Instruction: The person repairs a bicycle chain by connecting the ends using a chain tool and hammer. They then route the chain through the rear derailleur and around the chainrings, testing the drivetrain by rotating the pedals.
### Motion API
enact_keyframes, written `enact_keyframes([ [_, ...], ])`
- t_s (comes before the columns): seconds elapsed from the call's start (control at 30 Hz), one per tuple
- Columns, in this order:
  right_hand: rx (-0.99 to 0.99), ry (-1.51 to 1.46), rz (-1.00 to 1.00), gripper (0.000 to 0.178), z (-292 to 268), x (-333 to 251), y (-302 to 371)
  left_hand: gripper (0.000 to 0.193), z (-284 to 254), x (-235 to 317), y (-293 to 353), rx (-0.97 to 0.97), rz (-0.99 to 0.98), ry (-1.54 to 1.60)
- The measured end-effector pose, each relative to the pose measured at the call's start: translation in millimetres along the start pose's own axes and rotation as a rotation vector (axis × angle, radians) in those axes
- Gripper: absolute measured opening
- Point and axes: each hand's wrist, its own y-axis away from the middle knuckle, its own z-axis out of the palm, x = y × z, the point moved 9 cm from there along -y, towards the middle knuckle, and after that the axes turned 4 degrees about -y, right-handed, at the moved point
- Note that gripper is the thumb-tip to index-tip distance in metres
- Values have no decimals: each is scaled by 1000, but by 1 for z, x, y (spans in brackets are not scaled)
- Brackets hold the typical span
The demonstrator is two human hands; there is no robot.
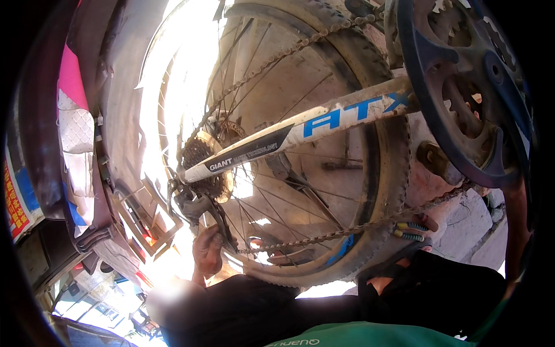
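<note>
A dirty bicycle's rear end fills the view. My left hand [208, 251] has its fingers closed around the rear derailleur [199, 209], below the cassette [203, 165]. The chain [306, 238] runs from there along the lower side of the rear wheel toward the black chainring [425, 98] at the upper right. A pale chainstay [347, 110] with blue lettering crosses the wheel. My right forearm [517, 231] rises along the right edge to the crank [503, 81]. The crankset hides most of my right hand, so its fingers cannot be made out.
The knobby rear tyre [393, 168] curves close to my dark-clothed legs [248, 303]. Striped yellow-and-grey handles [410, 231] lie beside the tyre near pale stone blocks [465, 225]. A metal frame [144, 222] stands left of the derailleur; a pink-and-white covering [75, 121] hangs farther left.
</note>
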Motion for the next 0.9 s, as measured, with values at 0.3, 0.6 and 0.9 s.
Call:
enact_keyframes([
  [0.3, 5, 5, 0, 28, 3, -1, 5, 31, -9, -5, 3, 17, 57, -38],
  [0.6, 3, 6, 1, 26, 6, 2, 8, 35, -13, -2, -2, -35, 174, -137],
  [0.9, -5, 11, -1, 26, 7, 5, 13, 32, -12, -6, -5, -22, 142, -70],
])
